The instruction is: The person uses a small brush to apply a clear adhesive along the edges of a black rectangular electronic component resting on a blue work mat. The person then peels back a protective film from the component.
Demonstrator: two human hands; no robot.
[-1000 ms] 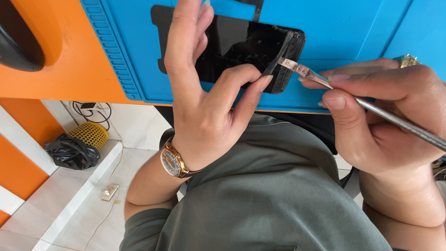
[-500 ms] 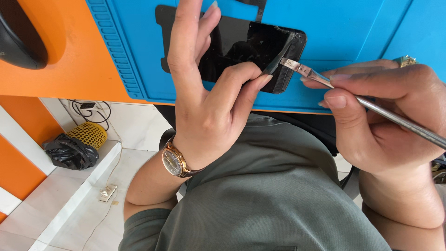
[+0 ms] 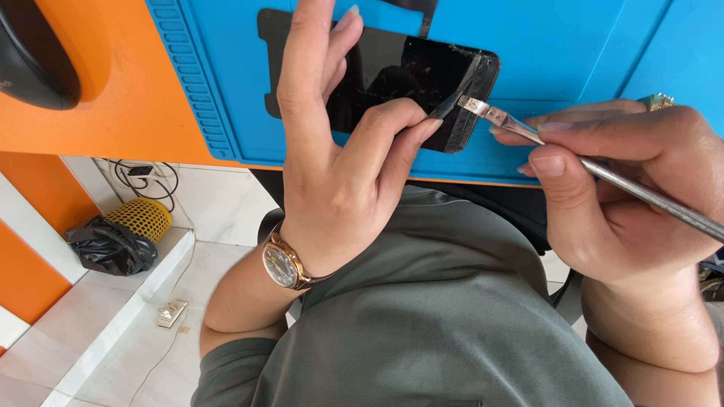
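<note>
A black smartphone (image 3: 411, 71) lies on a blue work mat (image 3: 558, 45) near the table's front edge. My left hand (image 3: 339, 158) rests over the phone's left part, fingers spread upward, thumb pressed against the phone's lower right edge. My right hand (image 3: 633, 181) grips a thin metal spudger (image 3: 573, 154) like a pen. Its flat tip meets the phone's right end, where a dark strip is lifted at the cracked corner.
The mat sits on an orange table (image 3: 113, 113) with a black object (image 3: 34, 60) at the far left. Below on the white tiled floor are a yellow mesh basket (image 3: 139, 218), a black bag (image 3: 105, 249) and cables (image 3: 143, 173).
The view has shifted slightly, so the phone sits a little higher and further right in frame. Both hands keep their grip and the tool tip stays at the phone's right end.
</note>
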